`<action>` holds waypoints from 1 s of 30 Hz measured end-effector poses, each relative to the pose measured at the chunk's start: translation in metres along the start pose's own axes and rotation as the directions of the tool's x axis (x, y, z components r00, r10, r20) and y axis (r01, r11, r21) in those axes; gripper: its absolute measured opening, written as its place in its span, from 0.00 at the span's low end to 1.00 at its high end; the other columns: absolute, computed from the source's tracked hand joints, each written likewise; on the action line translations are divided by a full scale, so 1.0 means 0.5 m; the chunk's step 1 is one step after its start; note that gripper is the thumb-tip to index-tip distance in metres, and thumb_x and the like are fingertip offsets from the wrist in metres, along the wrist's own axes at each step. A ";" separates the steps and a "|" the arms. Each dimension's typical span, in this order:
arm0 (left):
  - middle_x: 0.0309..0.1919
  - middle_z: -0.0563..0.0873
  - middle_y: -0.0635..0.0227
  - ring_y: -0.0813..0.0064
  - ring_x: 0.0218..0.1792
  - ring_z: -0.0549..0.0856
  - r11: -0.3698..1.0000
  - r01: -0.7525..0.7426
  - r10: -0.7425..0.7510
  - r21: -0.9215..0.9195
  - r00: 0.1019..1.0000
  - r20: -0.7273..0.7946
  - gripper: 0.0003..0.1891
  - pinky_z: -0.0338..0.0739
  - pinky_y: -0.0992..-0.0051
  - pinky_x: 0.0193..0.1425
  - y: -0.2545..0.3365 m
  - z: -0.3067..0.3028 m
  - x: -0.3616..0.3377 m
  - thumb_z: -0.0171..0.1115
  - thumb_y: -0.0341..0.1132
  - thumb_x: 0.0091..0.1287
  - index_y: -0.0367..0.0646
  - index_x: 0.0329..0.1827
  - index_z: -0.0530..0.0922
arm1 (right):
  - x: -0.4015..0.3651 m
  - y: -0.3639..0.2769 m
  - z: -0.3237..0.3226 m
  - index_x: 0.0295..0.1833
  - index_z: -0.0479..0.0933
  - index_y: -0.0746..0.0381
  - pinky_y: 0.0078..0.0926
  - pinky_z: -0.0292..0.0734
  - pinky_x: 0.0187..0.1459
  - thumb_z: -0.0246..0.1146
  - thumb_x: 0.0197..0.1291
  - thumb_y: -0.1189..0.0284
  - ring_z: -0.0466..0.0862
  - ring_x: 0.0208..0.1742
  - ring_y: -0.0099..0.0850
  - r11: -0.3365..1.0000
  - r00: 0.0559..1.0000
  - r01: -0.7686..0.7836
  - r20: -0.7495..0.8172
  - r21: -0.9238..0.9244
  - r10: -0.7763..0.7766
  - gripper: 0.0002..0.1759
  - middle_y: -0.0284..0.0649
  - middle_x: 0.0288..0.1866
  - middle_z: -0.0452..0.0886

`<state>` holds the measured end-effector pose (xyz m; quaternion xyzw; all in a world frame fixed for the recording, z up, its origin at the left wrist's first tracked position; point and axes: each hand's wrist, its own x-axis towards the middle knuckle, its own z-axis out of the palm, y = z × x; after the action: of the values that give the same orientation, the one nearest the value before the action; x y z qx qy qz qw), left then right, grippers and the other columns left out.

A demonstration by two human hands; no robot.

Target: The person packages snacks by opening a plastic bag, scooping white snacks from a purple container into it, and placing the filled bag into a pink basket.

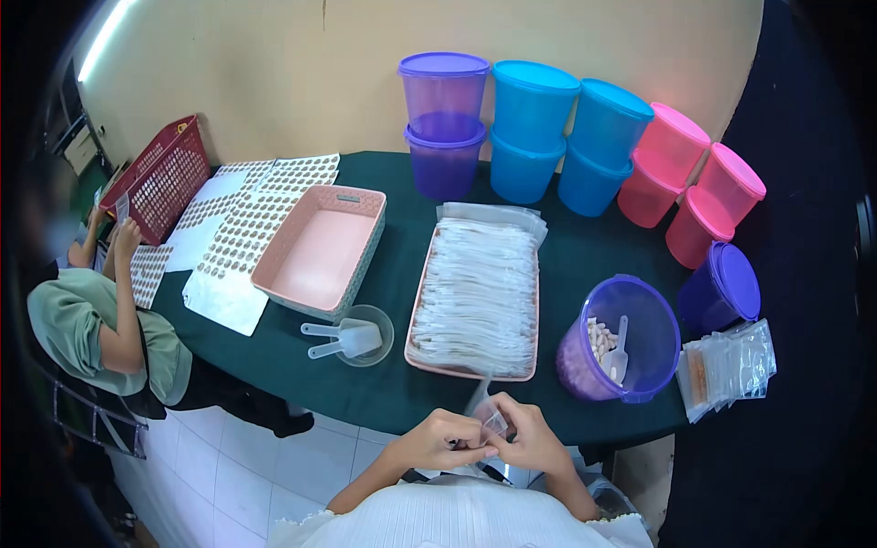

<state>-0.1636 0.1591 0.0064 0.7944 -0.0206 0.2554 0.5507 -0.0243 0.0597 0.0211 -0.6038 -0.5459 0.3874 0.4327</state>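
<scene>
A small clear plastic bag [493, 419] is pinched between my left hand [442, 442] and my right hand [530, 440], just in front of the table's near edge. Both hands are closed on it, with fingertips meeting at its lower part. Beyond them lies a pink tray [473, 373] packed with rows of flat clear plastic bags [475, 292]. To the right of my hands, a purple tub [592, 379] stands uncovered, with pale capsule-like pieces [600, 338] and a white scoop [618, 363] inside.
Stacked purple tubs [445, 119], blue tubs [533, 119] and pink tubs [699, 201] line the back. Plastic packs [731, 365] lie right. Left are a bowl with scoops [384, 320], a pink basket [315, 247], sticker sheets [242, 228], a red basket [169, 187] and a seated person [78, 315].
</scene>
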 end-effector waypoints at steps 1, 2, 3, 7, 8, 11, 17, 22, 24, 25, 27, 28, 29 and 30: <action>0.11 0.71 0.69 0.79 0.11 0.69 1.000 0.004 -0.004 -0.002 1.000 -0.002 0.12 0.60 0.78 0.15 0.004 0.000 -0.005 0.65 0.29 0.52 0.39 0.15 0.71 | 0.001 0.007 0.013 0.43 0.67 0.68 0.23 0.78 0.30 0.58 0.47 0.79 0.82 0.31 0.29 1.000 1.000 -0.003 0.003 0.002 0.003 0.15 0.45 0.31 0.79; 0.12 0.71 0.69 0.78 0.12 0.68 0.993 -0.057 0.061 0.106 0.998 -0.027 0.12 0.59 0.77 0.15 0.007 0.000 -0.009 0.65 0.29 0.52 0.39 0.15 0.71 | 0.004 0.016 0.027 0.42 0.68 0.68 0.20 0.76 0.29 0.58 0.47 0.80 0.81 0.31 0.25 0.997 0.990 0.066 -0.124 0.034 -0.061 0.14 0.44 0.31 0.80; 0.12 0.70 0.68 0.78 0.12 0.68 0.970 -0.115 0.127 0.216 0.991 -0.043 0.12 0.58 0.75 0.14 0.010 -0.003 -0.014 0.64 0.29 0.52 0.39 0.15 0.70 | 0.006 0.020 0.040 0.42 0.69 0.67 0.17 0.75 0.29 0.58 0.47 0.81 0.80 0.30 0.22 0.989 0.961 0.139 -0.250 0.058 -0.120 0.13 0.42 0.31 0.81; 0.15 0.76 0.74 0.75 0.23 0.75 0.933 -0.298 0.335 0.199 0.923 -0.189 0.09 0.69 0.75 0.32 0.044 -0.043 -0.007 0.70 0.27 0.43 0.43 0.17 0.75 | -0.002 0.012 0.050 0.46 0.70 0.67 0.18 0.74 0.24 0.54 0.55 0.81 0.78 0.22 0.21 0.965 0.894 0.236 -0.415 0.118 -0.168 0.11 0.45 0.33 0.81; 0.19 0.78 0.74 0.70 0.33 0.76 0.935 -0.249 0.309 0.251 0.920 -0.240 0.08 0.68 0.72 0.42 0.045 -0.064 -0.020 0.71 0.31 0.41 0.45 0.18 0.77 | -0.011 -0.002 0.042 0.47 0.71 0.66 0.17 0.75 0.26 0.53 0.55 0.83 0.78 0.22 0.20 0.955 0.880 0.265 -0.437 0.130 -0.185 0.12 0.44 0.33 0.81; 0.39 0.78 0.63 0.70 0.41 0.75 0.951 -0.073 0.237 0.301 0.796 -0.556 0.14 0.68 0.71 0.47 0.036 -0.098 -0.031 0.69 0.35 0.45 0.41 0.34 0.79 | -0.045 -0.007 0.026 0.44 0.73 0.66 0.17 0.74 0.24 0.54 0.55 0.83 0.78 0.21 0.21 0.917 0.849 0.370 -0.455 0.149 -0.269 0.11 0.47 0.33 0.81; 0.45 0.76 0.62 0.76 0.42 0.75 0.996 0.066 -0.085 -0.056 0.869 -0.487 0.21 0.71 0.79 0.45 -0.015 -0.090 -0.043 0.65 0.30 0.52 0.36 0.50 0.75 | -0.063 0.004 0.053 0.44 0.73 0.67 0.16 0.74 0.25 0.54 0.55 0.82 0.78 0.21 0.22 0.873 0.841 0.434 -0.448 0.224 -0.304 0.10 0.46 0.32 0.81; 0.43 0.75 0.62 0.77 0.44 0.75 0.997 0.057 -0.079 -0.055 0.784 -0.616 0.20 0.69 0.79 0.48 -0.026 -0.068 -0.055 0.65 0.24 0.50 0.33 0.48 0.74 | -0.065 0.005 0.062 0.44 0.73 0.67 0.16 0.73 0.25 0.55 0.55 0.82 0.78 0.22 0.21 0.902 0.862 0.361 -0.454 0.237 -0.226 0.10 0.45 0.32 0.81; 0.41 0.75 0.63 0.77 0.41 0.75 0.984 0.138 -0.029 0.111 0.746 -0.665 0.21 0.69 0.79 0.47 -0.028 -0.068 -0.056 0.67 0.22 0.47 0.33 0.46 0.73 | -0.072 0.007 0.061 0.44 0.73 0.67 0.16 0.73 0.24 0.55 0.55 0.81 0.78 0.21 0.21 0.914 0.872 0.325 -0.451 0.242 -0.190 0.10 0.44 0.32 0.81; 0.41 0.75 0.63 0.77 0.41 0.75 0.984 0.140 -0.029 0.114 0.744 -0.667 0.21 0.69 0.79 0.47 -0.029 -0.066 -0.057 0.67 0.22 0.47 0.33 0.46 0.73 | -0.073 0.007 0.056 0.44 0.73 0.66 0.15 0.73 0.24 0.55 0.55 0.82 0.78 0.21 0.20 0.923 0.881 0.311 -0.435 0.229 -0.189 0.10 0.44 0.32 0.81; 0.38 0.76 0.65 0.77 0.39 0.76 0.986 0.065 0.052 0.153 0.751 -0.658 0.21 0.69 0.77 0.47 -0.030 -0.063 -0.050 0.67 0.21 0.45 0.34 0.44 0.72 | -0.070 0.010 0.040 0.44 0.73 0.66 0.15 0.72 0.24 0.55 0.55 0.82 0.78 0.21 0.20 0.927 0.887 0.311 -0.415 0.212 -0.202 0.10 0.44 0.32 0.81; 0.38 0.76 0.65 0.77 0.39 0.76 0.985 0.063 0.058 0.158 0.748 -0.661 0.21 0.69 0.77 0.47 -0.030 -0.061 -0.046 0.67 0.21 0.45 0.34 0.44 0.72 | -0.070 0.012 0.030 0.44 0.73 0.66 0.15 0.72 0.24 0.54 0.55 0.82 0.78 0.21 0.20 0.927 0.888 0.315 -0.408 0.202 -0.213 0.11 0.44 0.32 0.81; 0.37 0.76 0.65 0.77 0.37 0.75 0.980 0.061 0.084 0.191 0.737 -0.671 0.21 0.69 0.77 0.47 -0.031 -0.056 -0.041 0.68 0.21 0.44 0.35 0.43 0.72 | -0.072 0.015 0.017 0.44 0.73 0.66 0.15 0.72 0.24 0.54 0.55 0.82 0.78 0.21 0.21 0.929 0.888 0.319 -0.401 0.189 -0.224 0.11 0.44 0.33 0.81; 0.35 0.76 0.66 0.78 0.36 0.75 0.974 0.059 0.110 0.221 0.724 -0.681 0.20 0.69 0.77 0.46 -0.032 -0.049 -0.033 0.68 0.21 0.44 0.36 0.41 0.73 | -0.073 0.020 0.005 0.44 0.73 0.66 0.15 0.72 0.24 0.54 0.55 0.82 0.78 0.21 0.21 0.929 0.888 0.322 -0.397 0.182 -0.230 0.11 0.44 0.33 0.81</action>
<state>-0.1823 0.1828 -0.0082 0.6997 0.2037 0.5402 0.4209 -0.0272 0.0236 0.0108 -0.5236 -0.4840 0.2649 0.6491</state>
